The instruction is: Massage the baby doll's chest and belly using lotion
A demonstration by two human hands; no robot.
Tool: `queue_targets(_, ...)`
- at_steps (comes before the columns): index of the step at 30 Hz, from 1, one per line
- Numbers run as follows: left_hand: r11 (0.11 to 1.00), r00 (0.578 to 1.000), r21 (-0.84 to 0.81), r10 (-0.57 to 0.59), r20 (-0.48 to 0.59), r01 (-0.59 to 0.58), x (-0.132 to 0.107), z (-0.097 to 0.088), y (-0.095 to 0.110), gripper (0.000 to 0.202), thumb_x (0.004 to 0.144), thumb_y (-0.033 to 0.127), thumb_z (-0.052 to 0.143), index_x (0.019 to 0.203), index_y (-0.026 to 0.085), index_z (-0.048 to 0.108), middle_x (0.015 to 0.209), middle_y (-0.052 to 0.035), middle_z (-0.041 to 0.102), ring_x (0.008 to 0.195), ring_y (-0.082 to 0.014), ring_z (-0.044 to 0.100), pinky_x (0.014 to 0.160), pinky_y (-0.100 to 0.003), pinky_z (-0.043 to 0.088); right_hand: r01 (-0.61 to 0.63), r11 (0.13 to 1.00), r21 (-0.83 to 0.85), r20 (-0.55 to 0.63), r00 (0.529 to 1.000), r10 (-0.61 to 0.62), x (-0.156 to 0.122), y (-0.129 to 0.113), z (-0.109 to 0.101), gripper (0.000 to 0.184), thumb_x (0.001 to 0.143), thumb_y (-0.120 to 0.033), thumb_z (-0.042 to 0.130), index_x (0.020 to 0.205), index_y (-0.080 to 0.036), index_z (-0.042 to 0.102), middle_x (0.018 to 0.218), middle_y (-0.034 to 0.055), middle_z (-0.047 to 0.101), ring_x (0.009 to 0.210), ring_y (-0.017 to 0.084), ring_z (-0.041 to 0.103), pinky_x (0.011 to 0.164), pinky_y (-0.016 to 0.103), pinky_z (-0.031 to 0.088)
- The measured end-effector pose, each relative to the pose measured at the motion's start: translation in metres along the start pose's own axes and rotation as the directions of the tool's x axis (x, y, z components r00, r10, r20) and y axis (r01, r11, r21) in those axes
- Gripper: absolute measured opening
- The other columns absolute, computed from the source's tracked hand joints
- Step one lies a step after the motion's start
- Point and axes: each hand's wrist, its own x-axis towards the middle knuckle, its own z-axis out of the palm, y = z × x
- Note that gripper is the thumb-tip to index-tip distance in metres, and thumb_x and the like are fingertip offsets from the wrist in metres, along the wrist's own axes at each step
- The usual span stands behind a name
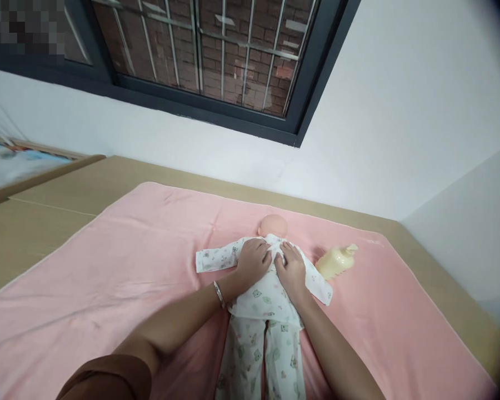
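Observation:
A baby doll (272, 226) with a bald head lies stretched out, dressed in a white long-sleeved top (256, 297) and matching trousers (282, 355) with small green and brown prints. Across the upper part of the top rests my left hand (253, 260), fingers laid on the cloth and pointing inward; a silver bangle circles that wrist. My right hand (290, 269) lies on the other side of the top, fingers slightly apart. Between both hands the cloth is wrinkled near the collar. Beside the doll's right-hand sleeve lies a pale yellow baby bottle (336, 262), tilted on its side.
Under the doll spreads a pink sheet (150, 250) over a wooden surface (66, 222). A white wall (345, 166) and a dark-framed window (294, 130) with metal bars stand behind. At far left, a wooden-edged box (45, 173) holds blue and white items.

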Motion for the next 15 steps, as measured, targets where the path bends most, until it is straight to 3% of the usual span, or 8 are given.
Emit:
queue_targets(3, 0.998, 1.0, 0.063, -0.004, -0.007, 0.004, -0.003, -0.003, 0.003, 0.014, 0.089, 0.023, 0.053, 0.081, 0.02, 0.064, 0.084, -0.0075, 0.067, 0.087, -0.0239, 0.062, 0.083, -0.041, 0.051, -0.01, 1.0, 0.025, -0.103, 0.995, 0.012, -0.006, -0.001, 0.001, 0.031, 0.091, -0.032, 0.048, 0.101, -0.02, 0.074, 0.116, 0.011, 0.071, 0.115, 0.026, 0.064, 0.105, 0.044, 0.046)
queue_targets(6, 0.998, 1.0, 0.057, -0.018, -0.025, 0.02, -0.004, -0.005, 0.004, 0.013, 0.089, 0.023, 0.053, 0.084, 0.02, 0.064, 0.089, -0.0079, 0.068, 0.09, -0.0238, 0.062, 0.084, -0.041, 0.051, -0.022, 1.0, 0.016, -0.127, 0.992, 0.024, -0.007, -0.002, 0.002, 0.029, 0.091, -0.032, 0.048, 0.099, -0.021, 0.074, 0.115, 0.0093, 0.072, 0.113, 0.025, 0.065, 0.103, 0.042, 0.048)
queue_targets(11, 0.999, 0.999, 0.03, -0.018, 0.04, 0.017, 0.001, -0.001, -0.002, 0.031, 0.086, 0.021, 0.052, 0.115, 0.018, 0.062, 0.118, -0.0106, 0.066, 0.113, -0.0267, 0.058, 0.102, -0.046, 0.046, 0.014, 0.998, -0.065, 0.062, 0.998, -0.01, 0.001, 0.001, 0.004, 0.044, 0.091, -0.025, 0.044, 0.129, -0.012, 0.06, 0.137, 0.0134, 0.059, 0.132, 0.027, 0.051, 0.113, 0.047, 0.037)
queue_targets(15, 0.999, 0.996, 0.023, 0.034, 0.079, -0.036, 0.006, 0.002, -0.007, 0.036, 0.087, 0.021, 0.049, 0.12, 0.018, 0.061, 0.123, -0.012, 0.064, 0.117, -0.0274, 0.057, 0.105, -0.048, 0.044, 0.029, 0.995, -0.097, 0.191, 0.982, -0.01, 0.009, 0.001, -0.002, 0.051, 0.091, -0.023, 0.042, 0.14, -0.011, 0.049, 0.148, 0.0145, 0.047, 0.14, 0.028, 0.039, 0.116, 0.051, 0.029)
